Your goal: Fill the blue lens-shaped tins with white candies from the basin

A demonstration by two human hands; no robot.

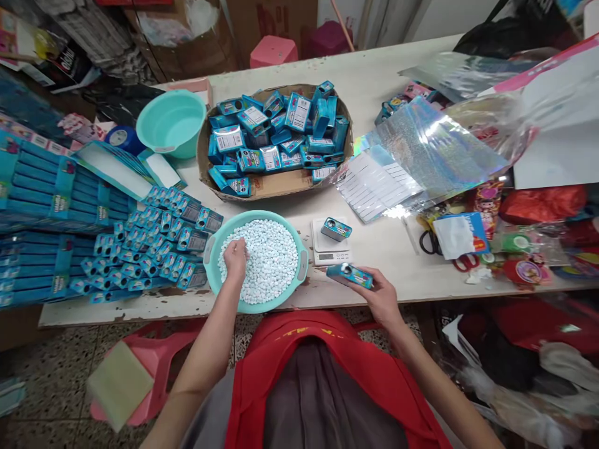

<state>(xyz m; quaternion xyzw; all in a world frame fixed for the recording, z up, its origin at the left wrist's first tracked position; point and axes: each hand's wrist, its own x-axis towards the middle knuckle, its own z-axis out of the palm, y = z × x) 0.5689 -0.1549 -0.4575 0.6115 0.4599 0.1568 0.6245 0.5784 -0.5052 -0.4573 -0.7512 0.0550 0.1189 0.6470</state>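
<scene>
Head view
Left hand [235, 257]: it is down in the green bowl [211, 249], fingers bunched together on the little white candies [266, 259]. I cannot tell how many it pinches.
Right hand [381, 298]: fingers wrapped tight on a small blue box [350, 275], just above the table [374, 75] edge.
Scale [331, 251]: just beside the bowl, with another blue box on top.
Basket [276, 187]: behind the bowl, full of blue boxes.
How they feel: the candies look tiny, hard, light and rolly, so pinch a few. The box looks light and thin; hold its long sides softly.
</scene>
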